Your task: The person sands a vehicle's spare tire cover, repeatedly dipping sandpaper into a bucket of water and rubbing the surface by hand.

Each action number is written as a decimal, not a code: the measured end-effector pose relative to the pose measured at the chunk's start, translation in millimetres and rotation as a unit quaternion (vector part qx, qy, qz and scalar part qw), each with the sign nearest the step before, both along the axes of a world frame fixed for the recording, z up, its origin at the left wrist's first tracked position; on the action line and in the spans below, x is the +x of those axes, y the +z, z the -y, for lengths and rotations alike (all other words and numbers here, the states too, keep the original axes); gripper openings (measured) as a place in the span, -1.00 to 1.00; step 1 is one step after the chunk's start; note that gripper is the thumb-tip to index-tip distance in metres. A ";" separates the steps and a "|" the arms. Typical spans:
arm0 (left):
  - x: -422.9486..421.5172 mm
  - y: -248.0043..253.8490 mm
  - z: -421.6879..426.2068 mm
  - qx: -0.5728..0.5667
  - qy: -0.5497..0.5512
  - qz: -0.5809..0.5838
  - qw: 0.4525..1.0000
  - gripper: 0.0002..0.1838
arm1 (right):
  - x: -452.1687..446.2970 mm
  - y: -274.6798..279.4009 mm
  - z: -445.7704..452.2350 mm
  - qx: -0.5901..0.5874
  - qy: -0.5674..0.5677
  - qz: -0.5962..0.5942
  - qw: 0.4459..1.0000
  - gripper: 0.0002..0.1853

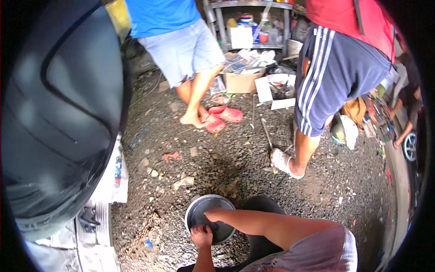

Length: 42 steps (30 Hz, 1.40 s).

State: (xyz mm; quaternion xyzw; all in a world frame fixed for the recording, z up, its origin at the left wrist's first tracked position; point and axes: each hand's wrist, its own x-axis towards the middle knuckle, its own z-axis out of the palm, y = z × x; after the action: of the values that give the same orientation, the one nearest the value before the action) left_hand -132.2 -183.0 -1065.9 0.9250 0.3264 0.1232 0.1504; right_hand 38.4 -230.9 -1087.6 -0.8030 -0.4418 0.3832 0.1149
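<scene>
A round grey bucket (220, 197) with dark contents stands on the gravelly ground at the bottom centre. My left hand (201, 235) lies over its near left rim, fingers curled round the edge. From the right, my right hand (212, 215) reaches inside the bucket, its fingers pointing down and hardly visible against the dark interior. Whether it holds anything is hidden.
A dark vehicle panel (68, 113) fills the left side. Ahead are a person in a blue shirt (165, 18), red clogs (226, 114), a person in a red top (351, 27), a cardboard box (242, 84) and a metal shelf (251, 4).
</scene>
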 end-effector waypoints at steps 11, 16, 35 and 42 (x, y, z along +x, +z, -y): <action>-5.9 -1.2 4.8 0.078 0.194 0.080 0.975 -0.33 | -23.8 39.4 -28.0 0.006 0.036 0.074 0.997 -0.64; -7.1 -20.0 6.1 0.028 0.384 0.070 0.920 -0.34 | -13.3 62.7 -42.0 0.013 0.048 0.098 0.994 -0.63; -8.6 -41.2 -8.5 -0.177 0.421 0.043 0.888 -0.33 | 2.1 80.1 22.7 0.275 -0.148 -0.422 0.851 -0.40; -17.3 -47.1 -22.6 -0.173 0.414 -0.028 0.893 -0.23 | -10.4 61.4 17.2 0.246 -0.153 -0.280 0.915 -0.47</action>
State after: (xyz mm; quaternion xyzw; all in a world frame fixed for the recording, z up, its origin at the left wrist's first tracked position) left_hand -149.4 -160.4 -1113.0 0.6684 0.7003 0.0903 0.2339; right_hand 28.1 -248.1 -1026.2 -0.6668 -0.3435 0.4492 0.4854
